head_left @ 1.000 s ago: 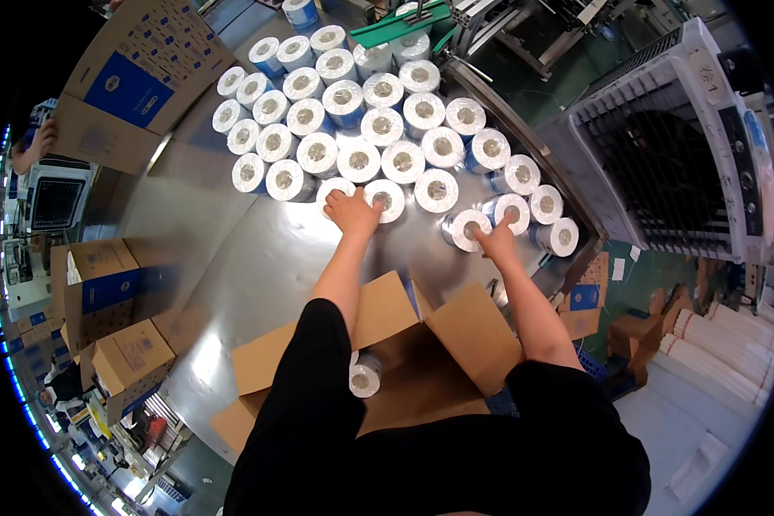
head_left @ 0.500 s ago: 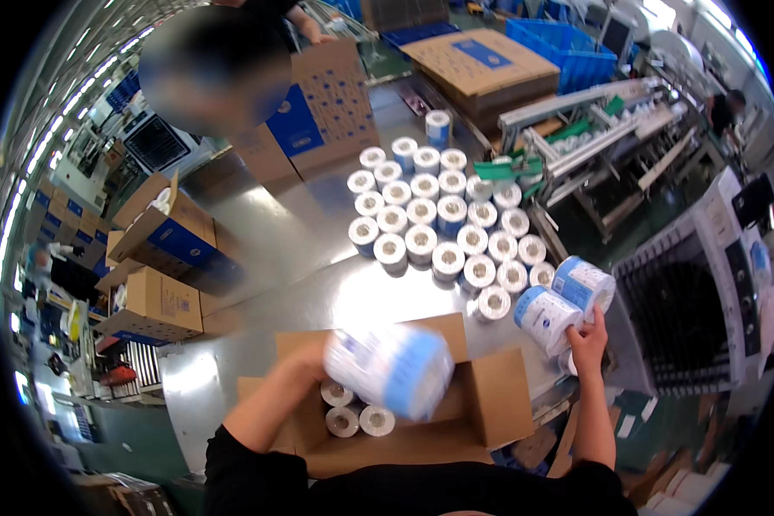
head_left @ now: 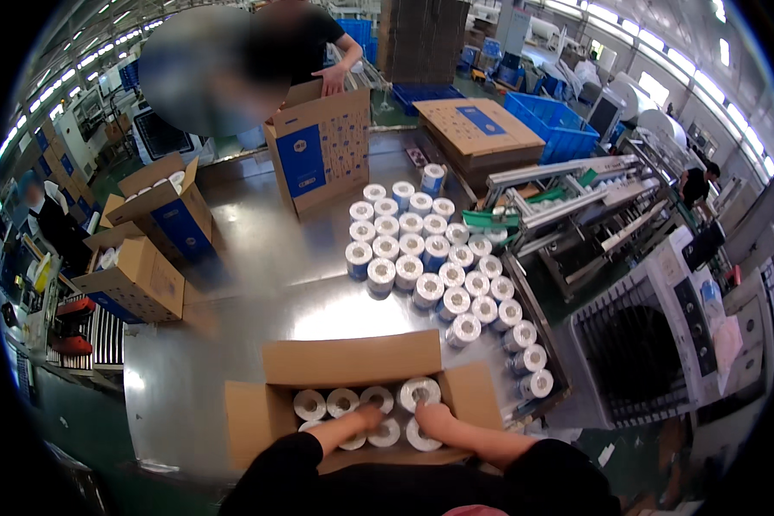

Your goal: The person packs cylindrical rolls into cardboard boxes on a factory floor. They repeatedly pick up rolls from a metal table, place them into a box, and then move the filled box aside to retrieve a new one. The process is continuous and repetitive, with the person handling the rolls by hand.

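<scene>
An open cardboard box (head_left: 353,357) stands in front of me, with several white paper rolls (head_left: 310,404) upright inside in two rows. My left hand (head_left: 368,418) reaches into it, closed at the core of a back-row roll (head_left: 377,397); its fingertips are partly hidden. On the right side of the box my right hand (head_left: 434,421) grips another roll (head_left: 420,392) by its core and near edge. That roll looks higher than its neighbours. My forearms cover part of the front row.
Many wrapped rolls (head_left: 430,249) stand on the metal table (head_left: 232,344) beyond the box. A co-worker's hand (head_left: 332,79) is above a tall carton (head_left: 322,159). Two filled cartons (head_left: 142,273) are at left; a conveyor (head_left: 568,193) and grey machine (head_left: 636,344) are at right.
Both hands have moved into the box; the rolls they carried in the air are now down there. The view has shifted, and more of the co-worker's arm shows.
</scene>
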A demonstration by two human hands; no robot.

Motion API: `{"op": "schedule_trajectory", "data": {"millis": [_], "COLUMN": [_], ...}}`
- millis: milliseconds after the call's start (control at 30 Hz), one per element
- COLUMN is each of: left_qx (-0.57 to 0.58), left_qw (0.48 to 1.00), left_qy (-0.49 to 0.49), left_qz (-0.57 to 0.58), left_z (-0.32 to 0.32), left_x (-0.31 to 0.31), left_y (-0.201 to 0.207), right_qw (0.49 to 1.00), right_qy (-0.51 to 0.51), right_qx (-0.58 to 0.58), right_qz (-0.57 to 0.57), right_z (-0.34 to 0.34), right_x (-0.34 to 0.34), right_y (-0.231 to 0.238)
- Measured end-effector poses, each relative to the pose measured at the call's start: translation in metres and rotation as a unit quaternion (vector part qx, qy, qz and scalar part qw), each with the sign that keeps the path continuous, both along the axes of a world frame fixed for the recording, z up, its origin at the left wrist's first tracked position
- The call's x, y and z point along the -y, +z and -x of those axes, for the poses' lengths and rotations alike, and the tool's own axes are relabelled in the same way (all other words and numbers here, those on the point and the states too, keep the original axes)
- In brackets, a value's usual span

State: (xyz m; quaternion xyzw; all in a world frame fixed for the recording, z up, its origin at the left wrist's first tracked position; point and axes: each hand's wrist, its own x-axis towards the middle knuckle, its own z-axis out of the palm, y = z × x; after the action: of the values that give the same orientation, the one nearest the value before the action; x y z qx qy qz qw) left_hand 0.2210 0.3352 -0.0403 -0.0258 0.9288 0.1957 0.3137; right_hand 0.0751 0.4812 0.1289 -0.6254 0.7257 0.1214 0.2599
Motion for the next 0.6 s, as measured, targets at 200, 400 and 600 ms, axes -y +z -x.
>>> {"op": "schedule_trajectory", "data": {"millis": [200, 400, 600], "left_qx": [0.042, -0.444, -0.48], "left_qw": [0.953, 0.399, 0.21], "left_qy": [0.05, 0.266, 0.232], "left_qz": [-0.295, -0.757, -0.82], "left_z": [0.047, 0.032, -0.004], "left_x": [0.043, 0.09, 0.141], "left_y": [0.26, 0.411, 0.404], "right_qw": [0.991, 0.989, 0.981], "right_qy": [0.018, -0.04, -0.015], "right_qx": [-0.009, -0.07, -0.098], "right_qz": [-0.129, -0.124, -0.166], "right_z": [-0.018, -0.008, -0.024], "right_x": [0.01, -0.017, 0.01], "right_y": [-0.075, -0.14, -0.096]}}
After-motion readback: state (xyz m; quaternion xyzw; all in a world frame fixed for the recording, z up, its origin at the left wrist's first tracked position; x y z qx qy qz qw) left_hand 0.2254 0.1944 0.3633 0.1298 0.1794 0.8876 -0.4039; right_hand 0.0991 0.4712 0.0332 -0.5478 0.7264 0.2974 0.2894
